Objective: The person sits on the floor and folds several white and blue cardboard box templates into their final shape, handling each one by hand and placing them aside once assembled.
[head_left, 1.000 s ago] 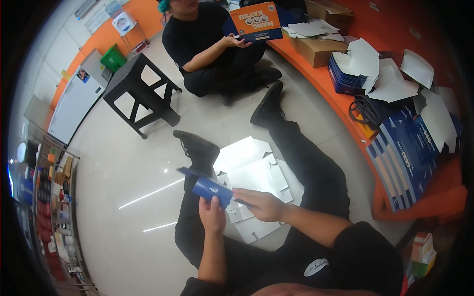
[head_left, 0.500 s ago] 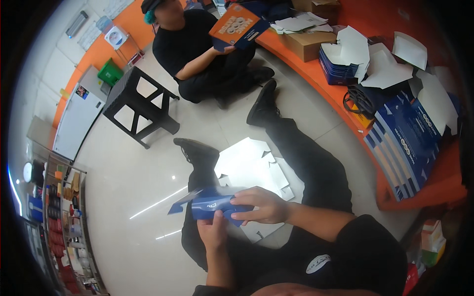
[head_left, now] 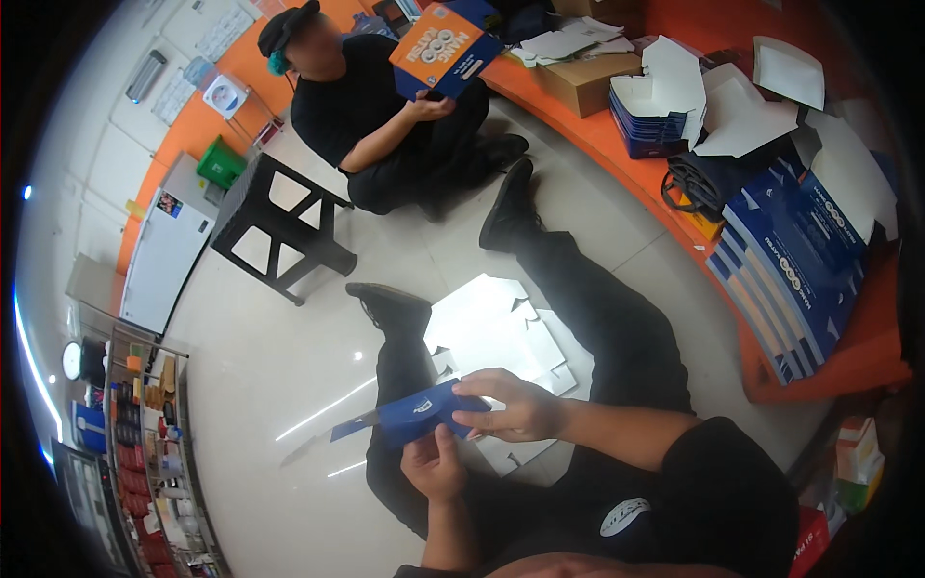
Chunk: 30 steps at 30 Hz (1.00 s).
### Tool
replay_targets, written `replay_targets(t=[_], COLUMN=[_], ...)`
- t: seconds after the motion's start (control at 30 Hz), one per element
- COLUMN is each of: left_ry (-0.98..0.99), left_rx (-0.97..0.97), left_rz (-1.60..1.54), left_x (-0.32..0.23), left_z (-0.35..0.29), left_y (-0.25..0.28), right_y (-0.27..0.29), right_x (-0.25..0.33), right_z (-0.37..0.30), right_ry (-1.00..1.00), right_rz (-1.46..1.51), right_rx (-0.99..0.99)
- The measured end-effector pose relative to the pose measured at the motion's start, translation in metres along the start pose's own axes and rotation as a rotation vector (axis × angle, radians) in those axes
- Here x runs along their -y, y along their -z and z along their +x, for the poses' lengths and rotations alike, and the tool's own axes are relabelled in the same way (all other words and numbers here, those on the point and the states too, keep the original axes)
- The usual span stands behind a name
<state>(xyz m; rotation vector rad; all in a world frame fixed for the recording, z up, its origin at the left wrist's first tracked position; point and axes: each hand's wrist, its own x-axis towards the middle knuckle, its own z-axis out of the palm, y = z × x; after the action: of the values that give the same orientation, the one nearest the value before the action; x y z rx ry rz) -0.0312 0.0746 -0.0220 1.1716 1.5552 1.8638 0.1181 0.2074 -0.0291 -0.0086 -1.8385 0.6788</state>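
Observation:
I sit on the floor with my legs stretched out. A flat blue cardboard box blank (head_left: 414,415) is held between both hands above my left leg. My right hand (head_left: 511,407) grips its right end from above. My left hand (head_left: 434,465) pinches its lower edge from below. Several flat white box blanks (head_left: 501,337) lie on the floor between my legs, just beyond the hands.
Another person (head_left: 385,116) sits opposite, holding an orange and blue box (head_left: 445,46). A black stool (head_left: 279,226) stands at the left. An orange counter (head_left: 674,193) at the right carries stacked blue box blanks (head_left: 795,265), folded white-lined boxes (head_left: 660,101) and a brown carton (head_left: 583,82). Shelves (head_left: 145,453) stand far left.
The blue blank has turned from upright to lying flat across my hands, and my right hand has slid onto its right end. The view has shifted so the other person appears lower.

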Motion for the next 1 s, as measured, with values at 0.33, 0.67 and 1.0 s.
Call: replay_targets(t=[0.33, 0.67, 1.0], left_ry=[-0.088, -0.153, -0.058], left_rx=[0.02, 0.819, 0.848], left_rz=[0.299, 0.643, 0.498], left_x=[0.003, -0.034, -0.033], left_z=[-0.01, 0.019, 0.016], left_y=[-0.006, 0.011, 0.034], right_y=[0.008, 0.026, 0.029], right_x=[-0.002, -0.02, -0.068], right_z=[-0.003, 0.006, -0.011], right_ry=[-0.186, -0.65, -1.432], right_rz=[0.107, 0.356, 0.319], right_rx=[0.095, 0.196, 0.207])
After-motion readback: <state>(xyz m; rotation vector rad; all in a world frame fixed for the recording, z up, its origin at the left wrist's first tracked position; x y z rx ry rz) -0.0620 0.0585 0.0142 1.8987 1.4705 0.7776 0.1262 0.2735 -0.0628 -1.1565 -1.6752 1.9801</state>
